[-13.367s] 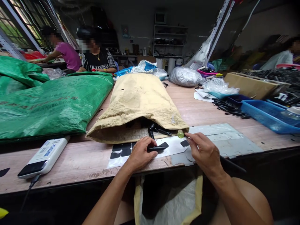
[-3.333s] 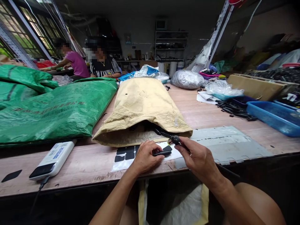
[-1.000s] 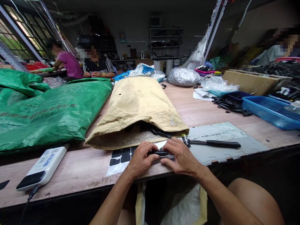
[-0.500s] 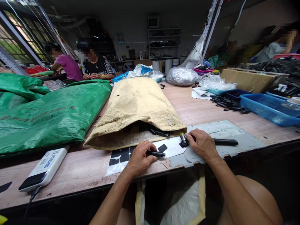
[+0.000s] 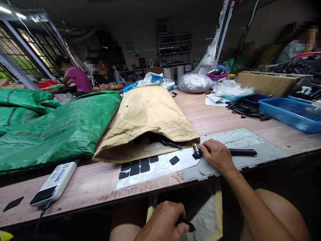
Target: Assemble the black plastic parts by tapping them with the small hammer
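Observation:
My left hand point(image 5: 165, 221) is below the table edge, closed around a short black plastic piece point(image 5: 188, 225), over the mouth of an open lined sack point(image 5: 218, 214). On the table, my right hand point(image 5: 217, 155) grips a hammer point(image 5: 243, 152) with a metal head and a black handle, lying on a grey board point(image 5: 265, 147). Left of the hammer head lies a white sheet point(image 5: 160, 172) bearing several black rounded squares. Just behind it, a tan paper sack point(image 5: 155, 110) lies with its mouth towards me, and black pieces point(image 5: 173, 144) show inside.
A green sack point(image 5: 75, 134) and a white device with a cable point(image 5: 55, 184) lie at left. At right are a blue tray point(image 5: 288, 117), a pile of black pieces point(image 5: 247, 110) and a cardboard box point(image 5: 265, 83). Other people point(image 5: 105, 78) sit across the table.
My left hand has moved from the table down below its edge with the black piece, over the open sack. My right hand stays on the hammer. The view has shifted slightly.

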Demonstrator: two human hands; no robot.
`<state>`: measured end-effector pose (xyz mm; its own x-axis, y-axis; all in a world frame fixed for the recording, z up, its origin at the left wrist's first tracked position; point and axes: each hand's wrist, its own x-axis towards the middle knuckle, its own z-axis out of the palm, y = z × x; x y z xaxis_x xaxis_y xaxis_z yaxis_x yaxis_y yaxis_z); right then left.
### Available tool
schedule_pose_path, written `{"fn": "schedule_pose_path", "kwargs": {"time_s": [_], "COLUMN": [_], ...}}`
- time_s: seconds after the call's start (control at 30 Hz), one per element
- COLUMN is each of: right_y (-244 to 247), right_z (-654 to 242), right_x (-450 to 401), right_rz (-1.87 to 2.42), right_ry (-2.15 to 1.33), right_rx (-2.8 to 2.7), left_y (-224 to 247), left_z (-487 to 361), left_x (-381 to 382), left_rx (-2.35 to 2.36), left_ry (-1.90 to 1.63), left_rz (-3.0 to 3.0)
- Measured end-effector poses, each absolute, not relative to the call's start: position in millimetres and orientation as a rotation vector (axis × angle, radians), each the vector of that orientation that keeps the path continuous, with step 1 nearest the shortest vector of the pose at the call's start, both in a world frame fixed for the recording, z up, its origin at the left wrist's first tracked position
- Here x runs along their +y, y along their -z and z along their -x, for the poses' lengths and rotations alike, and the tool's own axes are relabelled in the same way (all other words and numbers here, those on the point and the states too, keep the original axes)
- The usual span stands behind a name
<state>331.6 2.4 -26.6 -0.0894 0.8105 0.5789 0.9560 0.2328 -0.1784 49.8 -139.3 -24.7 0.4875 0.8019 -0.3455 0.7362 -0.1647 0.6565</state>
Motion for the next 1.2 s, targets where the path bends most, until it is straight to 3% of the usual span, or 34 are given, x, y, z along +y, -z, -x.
{"fn": "schedule_pose_path", "kwargs": {"time_s": [0.2, 0.3, 0.4, 0.5, 0.67, 0.77, 0.87, 1.2], "right_y": [25, 25, 26, 26, 27, 26, 25, 23], "right_z": [-331, -331, -331, -331, -330, -330, -330, -329], "right_x": [2, 2, 2, 2, 1, 1, 2, 1], "right_rz": [1.622, 1.624, 1.632, 1.643, 1.662, 1.669, 1.667, 1.663], "right_ry": [0.318, 0.309, 0.304, 0.311, 0.312, 0.292, 0.268, 0.248], "right_rx": [-1.931, -1.932, -1.938, -1.941, -1.921, -1.913, -1.911, -1.899], "left_y": [104, 117, 89, 33, -35, -37, -27, -25], "left_z": [-64, -66, -68, -70, -76, -86, -95, -99], "left_x": [-129, -132, -134, -125, -63, -17, 7, 7], "left_rx": [1.533, 1.473, 1.435, 1.308, 1.259, 1.493, 1.613, 2.11], "left_ry": [0.253, 0.22, 0.173, 0.072, -0.364, -0.564, -0.547, -0.461], "left_rz": [-1.888, -1.937, -1.972, -1.992, -2.057, -2.173, -2.261, -2.019]}}
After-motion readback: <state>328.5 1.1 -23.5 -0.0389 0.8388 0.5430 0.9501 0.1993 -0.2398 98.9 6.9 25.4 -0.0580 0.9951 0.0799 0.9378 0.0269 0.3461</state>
